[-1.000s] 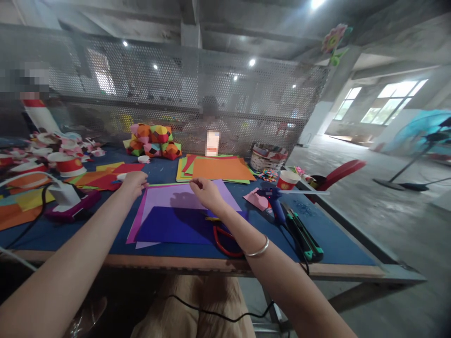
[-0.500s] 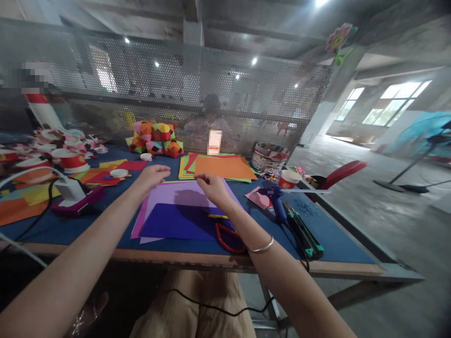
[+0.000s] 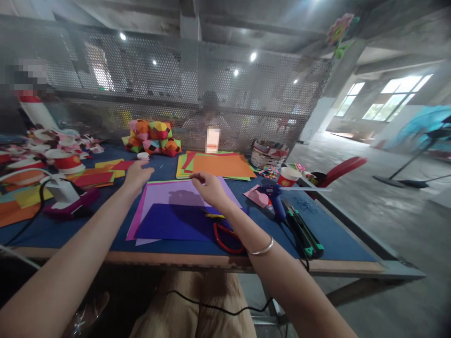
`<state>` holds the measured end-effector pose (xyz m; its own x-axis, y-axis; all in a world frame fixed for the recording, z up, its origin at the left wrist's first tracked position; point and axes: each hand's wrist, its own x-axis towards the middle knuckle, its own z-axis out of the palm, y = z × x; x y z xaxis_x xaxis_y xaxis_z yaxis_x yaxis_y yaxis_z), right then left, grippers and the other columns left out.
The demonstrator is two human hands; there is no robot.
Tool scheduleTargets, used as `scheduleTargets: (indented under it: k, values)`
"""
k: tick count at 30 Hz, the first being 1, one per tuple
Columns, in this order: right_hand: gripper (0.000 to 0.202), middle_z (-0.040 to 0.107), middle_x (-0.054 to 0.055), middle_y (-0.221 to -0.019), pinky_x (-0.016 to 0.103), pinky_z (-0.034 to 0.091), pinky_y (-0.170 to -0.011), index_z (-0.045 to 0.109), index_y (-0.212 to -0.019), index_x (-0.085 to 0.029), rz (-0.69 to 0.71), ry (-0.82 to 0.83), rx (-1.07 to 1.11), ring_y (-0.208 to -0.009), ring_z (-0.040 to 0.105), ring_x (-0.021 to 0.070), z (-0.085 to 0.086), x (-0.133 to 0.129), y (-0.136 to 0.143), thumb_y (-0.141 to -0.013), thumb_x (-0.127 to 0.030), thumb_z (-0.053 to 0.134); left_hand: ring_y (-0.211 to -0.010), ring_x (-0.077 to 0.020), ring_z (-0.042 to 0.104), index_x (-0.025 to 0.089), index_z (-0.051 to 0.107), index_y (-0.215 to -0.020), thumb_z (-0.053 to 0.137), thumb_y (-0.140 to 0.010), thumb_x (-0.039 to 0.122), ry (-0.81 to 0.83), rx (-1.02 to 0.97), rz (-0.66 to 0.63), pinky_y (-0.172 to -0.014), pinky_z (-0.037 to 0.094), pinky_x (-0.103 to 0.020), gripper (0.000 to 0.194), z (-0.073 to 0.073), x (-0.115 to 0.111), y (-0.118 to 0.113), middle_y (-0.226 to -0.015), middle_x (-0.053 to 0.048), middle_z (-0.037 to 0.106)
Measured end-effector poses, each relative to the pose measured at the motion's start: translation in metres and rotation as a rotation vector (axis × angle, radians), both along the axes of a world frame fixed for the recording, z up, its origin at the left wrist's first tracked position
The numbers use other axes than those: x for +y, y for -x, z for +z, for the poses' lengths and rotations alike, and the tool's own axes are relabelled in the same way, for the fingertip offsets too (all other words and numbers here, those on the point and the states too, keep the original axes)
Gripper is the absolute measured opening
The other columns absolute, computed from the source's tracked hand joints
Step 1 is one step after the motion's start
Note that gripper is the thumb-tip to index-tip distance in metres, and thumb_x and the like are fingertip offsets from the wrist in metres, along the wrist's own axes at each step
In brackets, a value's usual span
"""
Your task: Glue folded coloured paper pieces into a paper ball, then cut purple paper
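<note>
My left hand (image 3: 139, 173) is over the blue table mat just left of the purple sheets, its fingers apart and nothing in them. Close beyond its fingertips stands a small white paper cup (image 3: 143, 156). My right hand (image 3: 207, 188) hovers above the lilac sheet (image 3: 162, 195), fingers curled inward; whether anything small is between them cannot be made out. Under my right forearm lie red-handled scissors (image 3: 225, 241), partly on a dark blue sheet (image 3: 172, 223). Behind the hands rests a stack of sheets with orange (image 3: 221, 166) on top.
To the right are a blue glue gun (image 3: 278, 204), a green-black cutter (image 3: 306, 234), a red paper cup (image 3: 289, 176) and a woven basket (image 3: 269, 154). Colourful paper balls (image 3: 153, 137) sit at the back. A purple power strip (image 3: 72, 209) and more cups are on the left.
My left hand has moved left, off the purple sheets and toward the small white cup, and its fingers have spread. My right hand has shifted slightly left. A small white cup left of my left hand no longer shows.
</note>
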<state>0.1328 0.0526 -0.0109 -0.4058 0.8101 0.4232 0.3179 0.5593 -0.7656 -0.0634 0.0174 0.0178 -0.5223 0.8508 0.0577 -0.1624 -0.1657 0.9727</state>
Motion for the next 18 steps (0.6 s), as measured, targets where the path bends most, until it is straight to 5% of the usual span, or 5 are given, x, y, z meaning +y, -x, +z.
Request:
scheduleTargets:
  k: [4,6,10,18]
  values:
    - [0.021,0.078,0.004,-0.094,0.029,0.05,-0.081,0.076,-0.101,-0.017,-0.029,0.013,0.036,-0.085,0.068,0.0171,0.011,-0.003,-0.008,-0.093,-0.013,0.057,-0.096,-0.0241,0.068,0.017,0.078,-0.095,0.08,-0.077,0.006,0.059,0.218,-0.016,-0.087,0.052,-0.031,0.021,-0.003,-0.018,-0.019,-0.084,-0.003,0.075]
    - [0.021,0.078,0.004,-0.094,0.028,0.05,-0.081,0.076,-0.102,-0.017,-0.038,0.019,0.073,-0.085,0.068,0.0167,0.017,-0.007,-0.018,-0.093,-0.014,0.057,-0.087,-0.024,0.068,0.02,0.078,-0.076,0.079,-0.074,0.004,0.068,0.303,-0.095,-0.084,0.051,-0.029,0.016,-0.009,-0.032,-0.035,-0.073,-0.003,0.075]
    - [0.021,0.073,0.002,-0.085,0.027,0.05,-0.075,0.075,-0.101,-0.018,-0.058,0.014,0.088,-0.081,0.066,0.0167,0.017,-0.028,-0.05,-0.09,-0.016,0.057,-0.094,-0.0271,0.072,0.026,0.081,-0.073,0.077,-0.073,0.01,0.006,0.58,-0.272,-0.094,0.051,-0.032,0.017,-0.024,-0.067,-0.063,-0.086,-0.005,0.081]
    - [0.022,0.075,0.004,-0.088,0.03,0.052,-0.076,0.074,-0.092,-0.025,-0.099,-0.025,-0.04,-0.082,0.068,0.019,-0.015,-0.092,-0.111,-0.091,-0.018,0.052,-0.102,-0.0334,0.074,0.035,0.085,-0.084,0.081,-0.074,0.028,-0.087,0.741,-0.217,-0.11,0.05,-0.044,0.013,-0.065,-0.128,-0.067,-0.102,-0.007,0.082]
